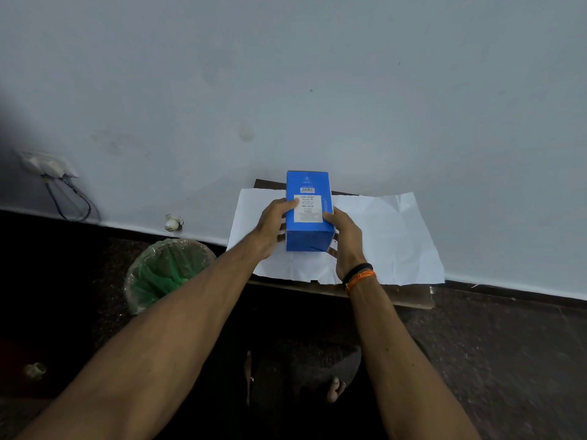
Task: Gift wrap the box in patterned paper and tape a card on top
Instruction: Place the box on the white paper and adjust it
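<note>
A blue box (307, 236) with a white label on its top face sits over a sheet of paper (390, 239) that shows its plain white side. The sheet lies spread on a small brown table (403, 295) against the wall. My left hand (273, 228) grips the box's left side, thumb on the top near the label. My right hand (344, 239) grips the right side, thumb on the top edge. Both sets of fingers curl under or around the box. No card or tape is in view.
A bin (165, 274) lined with a green bag stands on the floor left of the table. A wall socket with cables (50, 168) is at the far left. The grey wall (317, 90) rises right behind the table. My feet show below.
</note>
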Tool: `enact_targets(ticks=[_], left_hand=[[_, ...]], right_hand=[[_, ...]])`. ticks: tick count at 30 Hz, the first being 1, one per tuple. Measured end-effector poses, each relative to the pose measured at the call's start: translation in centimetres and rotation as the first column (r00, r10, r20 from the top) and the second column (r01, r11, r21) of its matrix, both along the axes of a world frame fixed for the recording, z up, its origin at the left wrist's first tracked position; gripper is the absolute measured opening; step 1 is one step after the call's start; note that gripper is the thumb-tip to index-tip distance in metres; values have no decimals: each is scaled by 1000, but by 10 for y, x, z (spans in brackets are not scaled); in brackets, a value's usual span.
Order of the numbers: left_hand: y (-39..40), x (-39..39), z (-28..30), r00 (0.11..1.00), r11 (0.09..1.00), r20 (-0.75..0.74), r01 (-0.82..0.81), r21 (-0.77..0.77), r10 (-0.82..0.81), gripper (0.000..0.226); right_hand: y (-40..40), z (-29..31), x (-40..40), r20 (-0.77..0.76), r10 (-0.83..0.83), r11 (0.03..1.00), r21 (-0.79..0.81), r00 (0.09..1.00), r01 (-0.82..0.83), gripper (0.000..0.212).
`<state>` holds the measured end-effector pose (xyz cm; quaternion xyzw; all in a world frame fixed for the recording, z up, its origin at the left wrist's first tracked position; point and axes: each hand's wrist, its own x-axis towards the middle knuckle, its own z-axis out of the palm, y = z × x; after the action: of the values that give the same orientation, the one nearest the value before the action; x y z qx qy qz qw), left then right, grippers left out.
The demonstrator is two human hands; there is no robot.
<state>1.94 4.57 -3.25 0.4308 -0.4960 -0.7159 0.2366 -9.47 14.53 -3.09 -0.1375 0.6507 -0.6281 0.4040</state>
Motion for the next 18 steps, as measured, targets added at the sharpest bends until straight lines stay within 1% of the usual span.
enact_targets(ticks=[3, 7, 9, 11, 13, 18], left_hand=[[3, 3, -5, 998, 1000, -63, -20, -15, 19, 30], [6, 6, -10, 982, 997, -175, -73, -4, 71, 50], [10, 5, -7, 973, 996, -213, -94, -10, 90, 48], [12, 3, -3, 966, 994, -236, -111, -21, 103, 47], [12, 2, 1, 963, 993, -246, -117, -18, 109, 52], [9, 3, 5, 971, 992, -208, -126, -11, 121, 49]], right_hand=[[3, -5, 0, 20, -19, 1000, -11, 1000, 19, 35], [7, -9, 4, -6, -35, 997, -70, 999, 35, 48], [8, -6, 7, -44, -28, 996, -90, 999, 24, 56], [8, -6, 8, -70, -15, 994, -105, 997, 8, 60], [9, -5, 8, -67, 1, 992, -122, 998, -9, 63], [10, -5, 5, -59, -1, 993, -122, 998, -6, 59]])
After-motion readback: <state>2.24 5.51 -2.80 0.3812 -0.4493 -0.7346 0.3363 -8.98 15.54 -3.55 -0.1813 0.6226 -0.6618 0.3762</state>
